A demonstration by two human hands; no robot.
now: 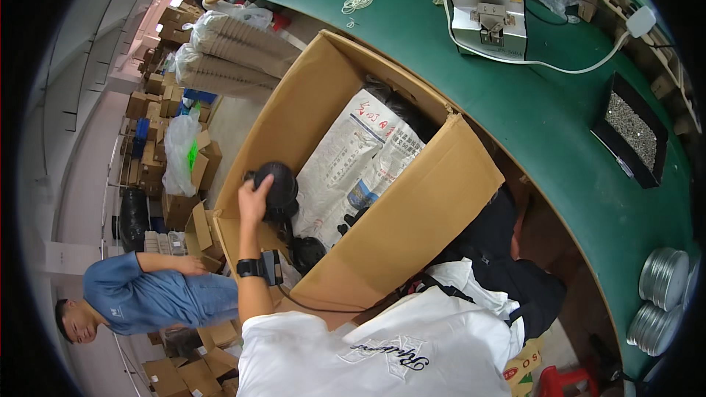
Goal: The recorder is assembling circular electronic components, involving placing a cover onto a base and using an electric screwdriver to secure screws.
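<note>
**Black, rounded, smooth-looking object (pixel 282 187), held at open box**

Located in or just above the near left corner of a deep, open-topped, brown cardboard box (pixel 412 228); height above contents unclear.

Left hand (pixel 252 202): clamped on near edge of object, thumb uppermost, apparently for a secure one-handed hold. Right hand: out of view, state impossible to tell.

Below left hand: loose black, bulky items (pixel 306 254). Alongside: white sheet with coloured print (pixel 353 151), spread broadly inside box, probably as lining or separator.

Box: set beside green-topped table (pixel 573 125), probably for easy reach.

On table: silver-grey metal machine (pixel 485 11); black, shallow tray (pixel 650 179), with walls presumably containing small metallic pieces (pixel 631 129).

Beyond box, left: co-worker in blue shirt (pixel 143 290), hands apart from box.
</note>
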